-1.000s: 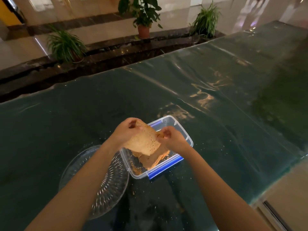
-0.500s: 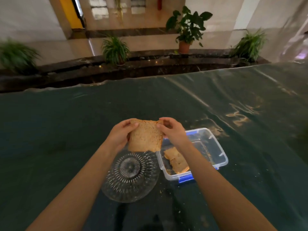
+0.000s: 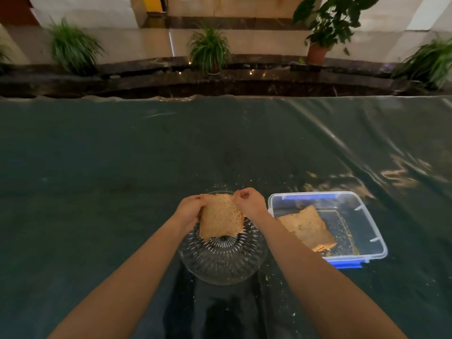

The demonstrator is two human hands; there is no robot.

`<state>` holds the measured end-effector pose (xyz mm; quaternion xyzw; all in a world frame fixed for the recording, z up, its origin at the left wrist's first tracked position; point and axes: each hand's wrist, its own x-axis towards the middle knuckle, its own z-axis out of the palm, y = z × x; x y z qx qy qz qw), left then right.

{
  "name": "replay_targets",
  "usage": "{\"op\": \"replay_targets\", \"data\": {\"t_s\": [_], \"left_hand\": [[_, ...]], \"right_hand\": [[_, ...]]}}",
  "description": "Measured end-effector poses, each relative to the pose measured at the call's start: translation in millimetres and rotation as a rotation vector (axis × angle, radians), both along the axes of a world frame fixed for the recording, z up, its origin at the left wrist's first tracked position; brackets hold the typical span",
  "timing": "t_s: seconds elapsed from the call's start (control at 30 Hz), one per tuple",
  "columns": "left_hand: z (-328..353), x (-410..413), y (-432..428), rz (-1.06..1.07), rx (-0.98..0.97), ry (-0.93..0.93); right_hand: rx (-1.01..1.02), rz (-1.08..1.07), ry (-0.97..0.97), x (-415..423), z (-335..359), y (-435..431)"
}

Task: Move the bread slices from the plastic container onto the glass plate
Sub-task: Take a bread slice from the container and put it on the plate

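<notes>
Bread first: one slice (image 3: 221, 217) hangs over the glass plate (image 3: 223, 263), pinched at its two upper corners. The left hand (image 3: 189, 211) has its fingers curled round the slice's left edge, thumb on the near face, clamped on it. The right hand (image 3: 249, 203) nips the top right corner between thumb and fingertips, the other fingers folded in. The slice tilts, its lower edge down near the plate's ribbed centre; whether it touches the glass I cannot tell. Both forearms reach in from the near edge, bare.

The plate sits on a dark green, glossy table cover (image 3: 122, 179), just left of the container (image 3: 367, 216), the two rims close together or touching behind the right wrist. The container is clear plastic with blue clips along its near and far sides, its lid off. Inside it a second slice (image 3: 308, 227) lies flat toward the left end, with another piece partly showing under its near corner. Crumbs dot the container floor, and the cover around the plate.

Beyond the far edge of the table runs a dark stone ledge with potted plants: a grassy one (image 3: 209, 48) in the middle, a broad-leaved one in a clay pot (image 3: 318, 53) to the right, more at either end. A pale shiny floor lies behind them.
</notes>
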<state>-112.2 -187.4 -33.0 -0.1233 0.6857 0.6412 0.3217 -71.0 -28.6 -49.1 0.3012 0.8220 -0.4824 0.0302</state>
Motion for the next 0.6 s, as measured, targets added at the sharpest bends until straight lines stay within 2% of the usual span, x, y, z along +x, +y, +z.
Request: {"op": "replay_targets", "data": {"t_s": [0.1, 0.33, 0.5, 0.6], "left_hand": [[-18, -2, 4, -0.031, -0.100, 0.028], [-39, -5, 12, -0.111, -0.441, 0.223], [-36, -3, 12, -0.158, -0.533, 0.283], [-29, -4, 11, -0.277, -0.629, 0.344]], "right_hand": [[0.071, 0.032, -0.070, -8, -11, 1], [0.151, 0.090, -0.167, -19, -27, -7], [0.228, 0.148, -0.186, -17, -26, -11], [0.255, 0.197, -0.189, -16, -22, -7]]}}
